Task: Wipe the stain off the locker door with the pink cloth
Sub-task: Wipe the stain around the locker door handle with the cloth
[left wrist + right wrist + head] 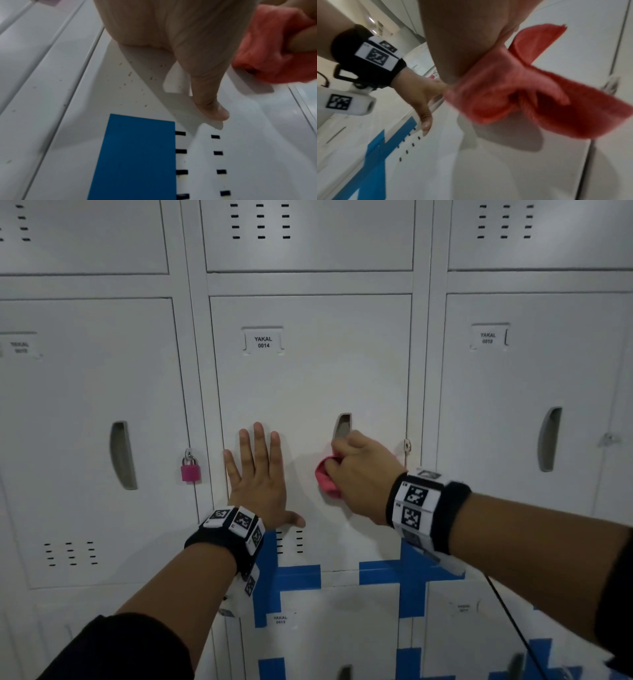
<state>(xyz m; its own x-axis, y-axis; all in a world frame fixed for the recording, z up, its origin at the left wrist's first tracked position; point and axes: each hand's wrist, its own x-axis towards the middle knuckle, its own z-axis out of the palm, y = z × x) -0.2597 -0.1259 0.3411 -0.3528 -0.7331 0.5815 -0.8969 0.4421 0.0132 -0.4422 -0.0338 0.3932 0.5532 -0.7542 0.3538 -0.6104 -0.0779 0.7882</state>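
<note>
The right hand (359,470) is clenching the soft, light bunched pink cloth (327,477); the left hand (260,474) is pressing flat, released, on the white metal locker door (308,378)

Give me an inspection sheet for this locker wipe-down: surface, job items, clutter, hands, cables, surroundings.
Surface: locker door labelled YAKAL 0014, closed; small brown specks beside the left palm.
Job's things: pink cloth bunched, against the door just below the handle recess.
Clutter: blue tape across the door's lower edge and the locker below.
Hands: left hand flat on the door, fingers spread; right hand grips the cloth.
Cables: black cable hanging below the right wrist.
Surroundings: pink padlock on the neighbouring locker to the left; tagged wristbands on both wrists.
</note>
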